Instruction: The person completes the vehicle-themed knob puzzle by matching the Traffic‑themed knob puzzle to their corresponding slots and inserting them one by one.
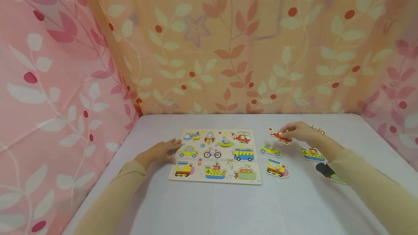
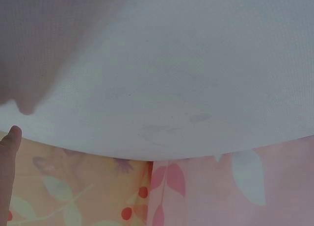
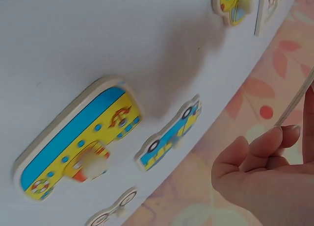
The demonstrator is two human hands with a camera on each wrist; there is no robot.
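White table (image 1: 209,209), leaf-pattern curtains behind. Left hand (image 1: 161,152) flat, fingers straight, steadies wooden puzzle board (image 1: 215,178) at left edge. Right hand (image 1: 298,131) pinches red helicopter piece (image 1: 278,135), right of board. Step: picking up piece. Next, likely: carry to matching helicopter slot (image 1: 241,137), align outline.

Left hand (image 1: 162,151) lies flat, fingers straight; right hand (image 1: 298,131) pinches, fingers curled.

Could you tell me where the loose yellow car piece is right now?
In the head view, the yellow car piece lies on the table right of the puzzle board, below the right hand.
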